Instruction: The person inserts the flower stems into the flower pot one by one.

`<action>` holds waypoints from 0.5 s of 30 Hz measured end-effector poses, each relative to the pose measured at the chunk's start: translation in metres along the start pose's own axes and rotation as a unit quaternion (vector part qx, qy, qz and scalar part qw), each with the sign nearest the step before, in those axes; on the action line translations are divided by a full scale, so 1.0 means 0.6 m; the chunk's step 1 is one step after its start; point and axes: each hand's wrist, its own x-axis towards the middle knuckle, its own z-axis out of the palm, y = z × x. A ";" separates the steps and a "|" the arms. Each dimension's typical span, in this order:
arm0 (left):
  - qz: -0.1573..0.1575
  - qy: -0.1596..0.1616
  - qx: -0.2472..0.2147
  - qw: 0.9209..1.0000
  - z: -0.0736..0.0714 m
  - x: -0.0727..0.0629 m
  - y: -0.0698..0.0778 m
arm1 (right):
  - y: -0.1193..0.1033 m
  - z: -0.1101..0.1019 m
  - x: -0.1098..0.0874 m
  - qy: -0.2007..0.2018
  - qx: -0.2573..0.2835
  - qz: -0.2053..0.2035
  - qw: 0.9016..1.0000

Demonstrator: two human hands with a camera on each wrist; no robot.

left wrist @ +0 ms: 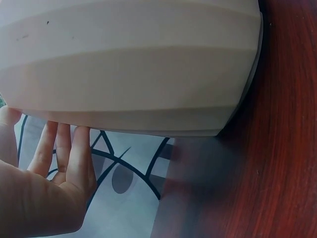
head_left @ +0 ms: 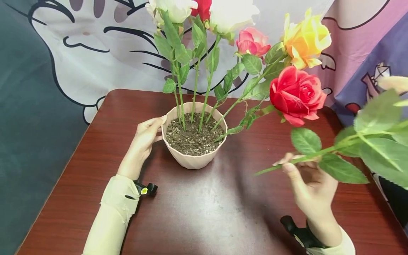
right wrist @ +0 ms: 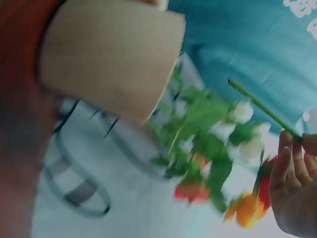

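A pale pink faceted flowerpot [head_left: 194, 161] stands on the table, filled with dark soil [head_left: 191, 140]. My left hand [head_left: 145, 141] holds its left side, thumb at the rim and fingertips against the outer wall, as the left wrist view also shows. To the pot's right, my right hand [head_left: 313, 184] pinches a flower's green stem [head_left: 299, 159] between thumb and fingers. The stem's cut end points left, toward the pot; its leaves spread right, and the pale bloom [head_left: 395, 84] is partly outside the frame. In the right wrist view the stem [right wrist: 265, 109] rises above the soil-filled pot's rim level.
Several roses stand in the soil: white [head_left: 234, 16], yellow [head_left: 306, 39], pink [head_left: 252, 41] and red [head_left: 298, 94] ones, some leaning right over the rim. A cartoon-print cloth [head_left: 83, 46] hangs behind the brown table [head_left: 105, 117]. Straps with small devices sit on both wrists.
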 end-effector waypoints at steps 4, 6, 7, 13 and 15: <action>-0.005 0.003 -0.004 1.000 0.002 -0.003 -0.002 | 0.015 0.043 0.005 -0.049 0.039 -0.016 0.998; -0.008 0.001 -0.004 1.000 0.002 -0.004 -0.003 | 0.023 0.065 0.010 -0.063 0.055 -0.023 0.996; -0.009 0.001 -0.005 1.000 0.002 -0.004 -0.002 | 0.027 0.076 0.014 -0.066 0.054 -0.026 0.996; -0.002 0.010 0.003 1.000 -0.001 -0.002 0.000 | 0.066 0.145 0.043 -0.107 -0.042 -0.030 0.993; -0.004 0.009 0.006 1.000 0.001 -0.003 0.000 | 0.085 0.164 0.049 -0.135 -0.081 -0.037 0.987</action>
